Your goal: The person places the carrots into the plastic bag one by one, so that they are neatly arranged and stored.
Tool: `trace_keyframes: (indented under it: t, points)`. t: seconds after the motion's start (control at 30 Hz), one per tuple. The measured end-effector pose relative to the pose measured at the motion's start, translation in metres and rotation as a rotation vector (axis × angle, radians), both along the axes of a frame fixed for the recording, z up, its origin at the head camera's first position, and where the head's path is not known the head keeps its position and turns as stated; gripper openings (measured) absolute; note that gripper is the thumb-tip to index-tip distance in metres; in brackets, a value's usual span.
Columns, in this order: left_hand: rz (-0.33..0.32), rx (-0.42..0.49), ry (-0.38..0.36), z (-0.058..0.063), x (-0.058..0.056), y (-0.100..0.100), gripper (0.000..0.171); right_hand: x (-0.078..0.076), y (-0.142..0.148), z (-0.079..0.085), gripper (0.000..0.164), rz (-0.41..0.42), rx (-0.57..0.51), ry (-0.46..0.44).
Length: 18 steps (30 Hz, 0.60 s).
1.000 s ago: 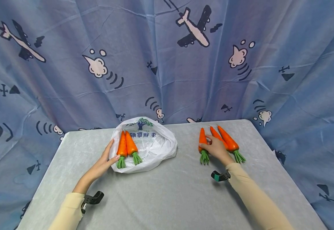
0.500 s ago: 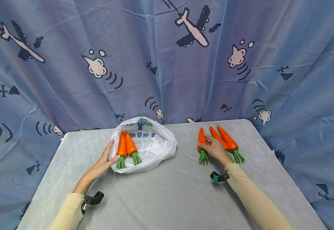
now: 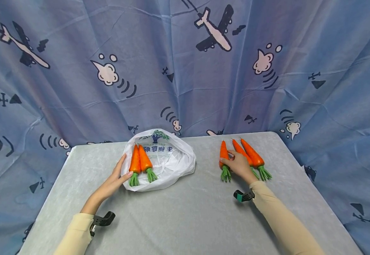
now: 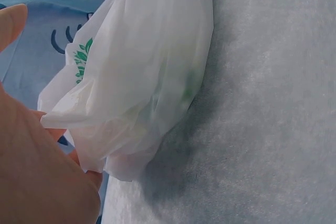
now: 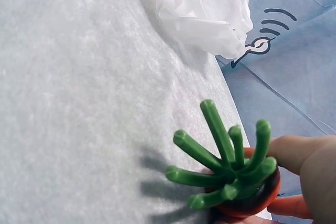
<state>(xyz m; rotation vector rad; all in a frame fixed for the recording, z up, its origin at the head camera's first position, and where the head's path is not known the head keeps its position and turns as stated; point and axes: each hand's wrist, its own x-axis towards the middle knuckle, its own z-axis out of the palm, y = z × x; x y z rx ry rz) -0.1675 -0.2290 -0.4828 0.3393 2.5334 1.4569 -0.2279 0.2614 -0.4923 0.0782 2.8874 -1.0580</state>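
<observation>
My right hand (image 3: 238, 164) grips the leftmost of three orange toy-like carrots at the right, thumb and fingers on its sides. That carrot (image 3: 224, 151) points its tip to the back, and its green stems (image 5: 231, 171) spread toward the right wrist camera. Close beside the hand lie a middle carrot (image 3: 241, 150), partly hidden, and an outer carrot (image 3: 251, 151). At the left, my left hand (image 3: 110, 183) rests with fairly straight fingers against the side of a white plastic bag (image 3: 181, 164), thumb near its rim. Inside the open bag lie two carrots (image 3: 135, 161) side by side.
A pale grey cloth covers the table (image 3: 185, 219). Behind it hangs a blue curtain (image 3: 140, 71) printed with airplanes, close to the table's back edge. A black strap device (image 3: 104, 219) sits on the left wrist and another strap device (image 3: 243, 195) on the right wrist.
</observation>
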Motion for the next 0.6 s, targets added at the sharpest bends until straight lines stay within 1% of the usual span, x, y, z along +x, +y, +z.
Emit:
trace_keyframes:
  t: [0.2,0.33,0.6]
  points:
    - [0.000,0.000,0.002,-0.001,-0.001,0.000,0.084,0.000,0.001,0.001,0.070,0.005,-0.013,0.006]
    - [0.001,0.004,-0.002,0.000,-0.001,0.000,0.084,0.001,0.000,0.003,0.070,-0.006,-0.024,-0.003]
    - [-0.001,0.006,0.001,0.000,-0.001,0.000,0.083,0.003,-0.002,0.012,0.071,-0.001,-0.100,-0.049]
